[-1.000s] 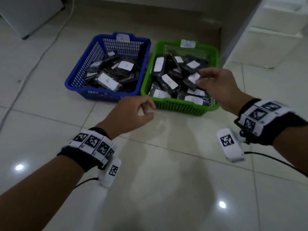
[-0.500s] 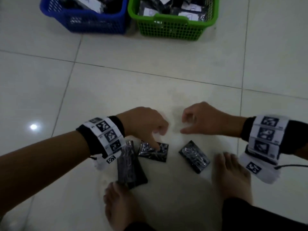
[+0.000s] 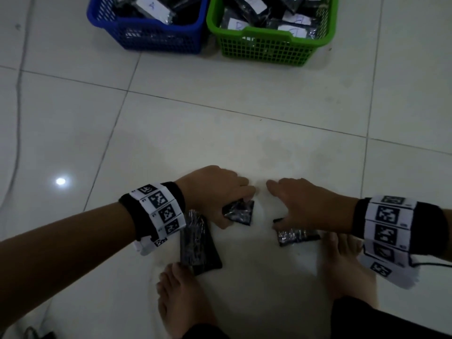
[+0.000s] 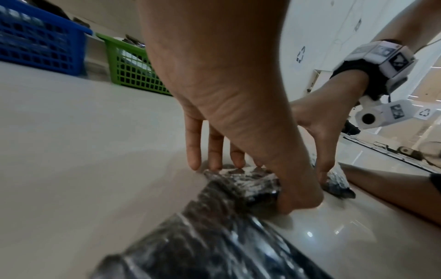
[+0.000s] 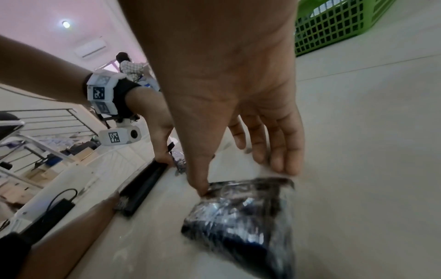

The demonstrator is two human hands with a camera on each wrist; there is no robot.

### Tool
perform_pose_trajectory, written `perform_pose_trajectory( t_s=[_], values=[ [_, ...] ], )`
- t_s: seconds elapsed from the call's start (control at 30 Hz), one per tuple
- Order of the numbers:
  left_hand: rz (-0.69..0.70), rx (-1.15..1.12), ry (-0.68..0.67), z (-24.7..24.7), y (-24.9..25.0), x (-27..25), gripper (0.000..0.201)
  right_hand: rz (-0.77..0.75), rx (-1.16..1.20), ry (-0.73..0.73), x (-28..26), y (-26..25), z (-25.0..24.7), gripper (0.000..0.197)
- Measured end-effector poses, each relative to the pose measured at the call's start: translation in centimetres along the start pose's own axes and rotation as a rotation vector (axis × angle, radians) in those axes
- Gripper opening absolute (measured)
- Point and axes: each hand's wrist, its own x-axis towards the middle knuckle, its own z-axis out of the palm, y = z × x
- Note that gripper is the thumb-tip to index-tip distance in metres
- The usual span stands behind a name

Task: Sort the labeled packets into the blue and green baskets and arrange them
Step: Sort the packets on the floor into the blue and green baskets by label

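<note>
Down on the white tiled floor (image 3: pixel 220 133), three dark, crinkly, shiny plastic packets lie just ahead of the person's bare feet (image 3: pixel 181 297). Their labels do not show from this side. The left hand (image 3: pixel 215 192) pinches the middle packet (image 3: pixel 241 214) between thumb and fingertips, its near edge tipped up off the tile. The right hand (image 3: pixel 310 204) reaches over the right packet (image 3: pixel 297 237), thumb tip pressed at its edge and the fingers spread fairly wide and nearly straight beyond it; it has no closed hold. A longer packet (image 3: pixel 195 243) lies flat just left of the middle one, below the left wrist. Well beyond the middle packet stand the blue basket (image 3: pixel 151 37) and the green basket (image 3: pixel 266 50), side by side, both holding dark packets with white labels.
</note>
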Motion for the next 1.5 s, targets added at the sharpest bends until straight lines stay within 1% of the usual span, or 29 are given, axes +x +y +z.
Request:
perform_pose_trajectory(
  t_s=[0.07,0.1,0.13,0.2,0.3,0.33,0.37,0.4,0.47,0.5,0.57,0.67,0.73,0.8,0.83,0.87,0.93,1.03,1.1,1.17,1.23,1.33,1.4,1.5],
  values=[
    [-0.031,-0.071,0.049,-0.2,-0.8,-0.2,0.065,-0.077,0.025,0.072,0.3,0.3,-0.6,0.052],
    [-0.054,-0.12,0.071,-0.3,-1.1,-0.2,0.059,-0.108,0.017,0.096,0.3,0.4,-0.9,0.046],
    [-0.082,-0.18,0.09,-0.6,-1.4,-0.2,0.053,-0.125,-0.004,0.105,0.3,0.6,-1.1,0.046],
    [-0.134,-0.332,0.128,-0.8,-2.0,-0.1,0.04,-0.117,-0.042,0.074,0.0,0.6,-1.1,0.06],
    [-0.231,-0.563,0.208,-0.9,-2.7,0.2,0.014,-0.033,-0.036,-0.051,-0.9,0.6,0.3,0.097],
    [-0.278,-0.637,0.24,-0.8,-2.9,0.4,0.01,0.0,-0.032,-0.11,-1.2,0.6,1.0,0.107],
    [-0.331,-0.729,0.269,-0.5,-3.1,0.5,0.01,0.023,-0.026,-0.144,-1.2,0.6,1.7,0.111],
    [-0.372,-0.845,0.295,-0.2,-3.3,0.7,0.004,0.033,-0.023,-0.134,-1.1,0.7,2.3,0.111],
    [-0.457,-1.058,0.366,0.2,-3.7,1.0,0.022,0.037,0.014,-0.043,-0.7,1.1,2.7,0.104],
    [-0.495,-1.124,0.405,0.2,-3.9,1.2,0.027,0.04,0.054,0.01,-0.3,1.2,2.4,0.093],
    [-0.552,-1.233,0.469,-0.2,-4.3,1.5,0.029,0.062,0.191,0.131,0.6,1.5,0.8,0.066],
    [-0.632,-1.391,0.566,-1.2,-4.7,2.0,0.027,0.134,0.507,0.391,2.5,2.2,-2.5,0.04],
    [-0.67,-1.442,0.639,-2.1,-5.2,2.2,0.027,0.219,0.861,0.503,4.0,2.7,-4.9,0.027],
    [-0.682,-1.453,0.692,-3.0,-5.7,2.4,0.026,0.221,1.271,0.54,4.9,3.2,-7.0,0.029],
    [-0.685,-1.433,0.716,-3.5,-6.1,2.4,0.025,0.2,1.419,0.557,5.2,3.5,-8.1,0.03],
    [-0.689,-1.411,0.743,-3.8,-6.4,2.4,0.024,0.179,1.521,0.575,5.4,3.8,-8.8,0.028],
    [-0.691,-1.378,0.819,-4.6,-7.1,2.3,0.022,0.142,1.621,0.624,5.7,4.4,-10.1,0.02],
    [-0.681,-1.343,0.954,-5.8,-7.9,2.2,0.021,0.133,1.618,0.697,6.1,5.2,-11.1,0.013],
    [-0.663,-1.305,1.047,-7.0,-8.7,2.4,0.02,0.122,1.585,0.755,6.3,5.8,-12.1,0.016],
    [-0.639,-1.257,1.117,-8.5,-9.9,2.8,0.016,0.093,1.571,0.847,6.6,6.7,-14.0,0.021],
    [-0.604,-1.246,1.144,-10.4,-11.3,3.6,0.018,0.047,1.572,0.945,6.9,7.8,-16.6,0.022],
    [-0.55,-1.199,1.127,-13.4,-13.9,5.1,0.029,-0.032,1.55,1.065,7.6,9.5,-21.0,0.02],
    [-0.515,-1.106,1.151,-15.2,-15.6,6.4,0.031,-0.027,1.5,1.131,8.4,10.7,-24.0,0.019],
    [-0.497,-0.97,1.226,-17.7,-18.4,8.5,0.032,-0.019,1.438,1.232,9.6,12.3,-28.3,0.018]
  ],
)
